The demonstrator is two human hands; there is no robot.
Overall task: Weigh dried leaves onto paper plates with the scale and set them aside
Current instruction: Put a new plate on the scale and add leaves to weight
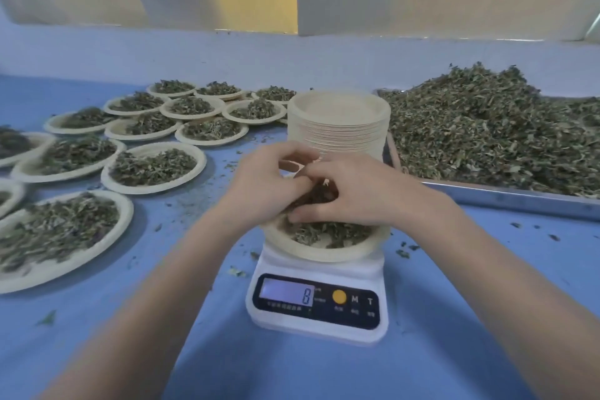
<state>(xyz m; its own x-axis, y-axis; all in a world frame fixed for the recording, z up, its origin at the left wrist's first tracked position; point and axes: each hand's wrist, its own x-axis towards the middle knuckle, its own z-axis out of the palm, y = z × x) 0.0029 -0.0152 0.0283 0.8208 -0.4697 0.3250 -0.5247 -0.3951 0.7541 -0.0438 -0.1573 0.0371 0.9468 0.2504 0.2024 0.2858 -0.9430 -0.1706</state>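
Observation:
A white digital scale (319, 302) stands on the blue table in front of me, its display lit with one blurred digit. On it sits a paper plate (328, 253) holding dried leaves (328, 232). Both hands hover over this plate, close together. My left hand (264, 177) has curled fingers holding a clump of leaves. My right hand (354, 193) also has bent fingers in the leaves, fingertips touching the pile. The far side of the plate is hidden behind the hands.
A tall stack of empty paper plates (339, 123) stands just behind the scale. A metal tray (506, 196) heaped with loose dried leaves (493, 127) fills the right. Several filled plates (152, 169) cover the left. Leaf crumbs lie scattered on the table (201, 367).

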